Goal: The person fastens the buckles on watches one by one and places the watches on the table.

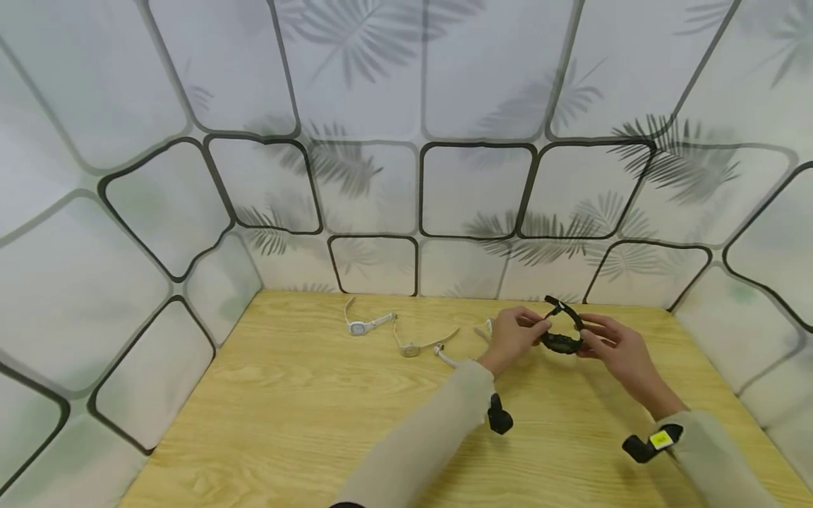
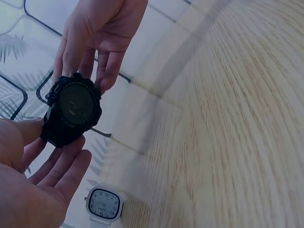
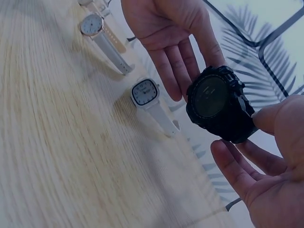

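A black digital wristwatch (image 1: 562, 343) with a round, chunky case is held up between both hands, its strap curving upward. My left hand (image 1: 511, 339) pinches one side of it between thumb and fingers. On the opposite side, the thumb and fingers of my right hand (image 1: 625, 356) grip it. The dark watch face (image 3: 210, 97) shows in the right wrist view, with fingertips at both edges of the case. Near the left hand lies a white square-faced watch (image 2: 104, 204), which that hand partly hides in the head view.
Farther left on the wooden table (image 1: 273, 423) lie a white watch (image 1: 358, 328) and a pale-strapped round watch (image 1: 409, 349). A pale strap (image 1: 447, 357) shows beside the left forearm. Patterned panels (image 1: 375, 190) rise behind the table and at both sides.
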### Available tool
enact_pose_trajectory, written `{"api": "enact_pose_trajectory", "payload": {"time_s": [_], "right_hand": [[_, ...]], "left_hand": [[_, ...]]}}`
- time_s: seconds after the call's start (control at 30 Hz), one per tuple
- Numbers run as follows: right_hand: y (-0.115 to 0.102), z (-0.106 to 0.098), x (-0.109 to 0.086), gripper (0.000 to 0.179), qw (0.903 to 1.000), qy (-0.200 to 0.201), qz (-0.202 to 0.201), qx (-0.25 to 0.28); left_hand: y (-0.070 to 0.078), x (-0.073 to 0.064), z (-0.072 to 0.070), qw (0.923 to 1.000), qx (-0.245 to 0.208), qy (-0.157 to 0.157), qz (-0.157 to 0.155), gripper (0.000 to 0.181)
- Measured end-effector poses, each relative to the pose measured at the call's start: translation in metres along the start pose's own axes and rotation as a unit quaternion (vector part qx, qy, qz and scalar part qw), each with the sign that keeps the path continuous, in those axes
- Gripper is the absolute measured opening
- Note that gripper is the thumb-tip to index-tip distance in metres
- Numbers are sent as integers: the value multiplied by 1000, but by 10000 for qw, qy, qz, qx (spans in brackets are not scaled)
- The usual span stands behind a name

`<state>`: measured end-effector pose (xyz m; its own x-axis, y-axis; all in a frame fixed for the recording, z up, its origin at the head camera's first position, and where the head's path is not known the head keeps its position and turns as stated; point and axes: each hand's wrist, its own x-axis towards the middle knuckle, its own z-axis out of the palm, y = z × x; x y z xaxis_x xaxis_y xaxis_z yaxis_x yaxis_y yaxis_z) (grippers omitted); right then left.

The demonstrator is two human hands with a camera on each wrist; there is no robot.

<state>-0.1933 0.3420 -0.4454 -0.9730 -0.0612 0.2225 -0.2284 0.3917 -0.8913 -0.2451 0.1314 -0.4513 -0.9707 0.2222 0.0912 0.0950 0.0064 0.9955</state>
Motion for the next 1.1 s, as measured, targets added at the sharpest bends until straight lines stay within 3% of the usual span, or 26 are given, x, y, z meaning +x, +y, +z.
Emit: {"api": "enact_pose_trajectory", "payload": {"time_s": [0.23, 0.47, 0.67, 0.8, 1.1], "right_hand": [[-5, 8, -5, 45, 9987, -130, -467, 168], [-14, 13, -7, 45, 9973, -290, -675, 68], [-24, 17, -8, 44, 9966, -151, -628, -511], [-31, 20, -7, 41, 9963, -129, -601, -598], [-36, 29, -6, 30, 9954, -189, -673, -656]], "left_hand": [[5, -7, -17, 9983, -375, -432, 94, 13], [14, -15, -37, 9959, -201, -818, 329, 29], [15, -23, -49, 9924, 270, -991, 676, 30], [16, -28, -56, 9891, 515, -1082, 853, 30], [18, -35, -66, 9859, 805, -1166, 893, 30]]}}
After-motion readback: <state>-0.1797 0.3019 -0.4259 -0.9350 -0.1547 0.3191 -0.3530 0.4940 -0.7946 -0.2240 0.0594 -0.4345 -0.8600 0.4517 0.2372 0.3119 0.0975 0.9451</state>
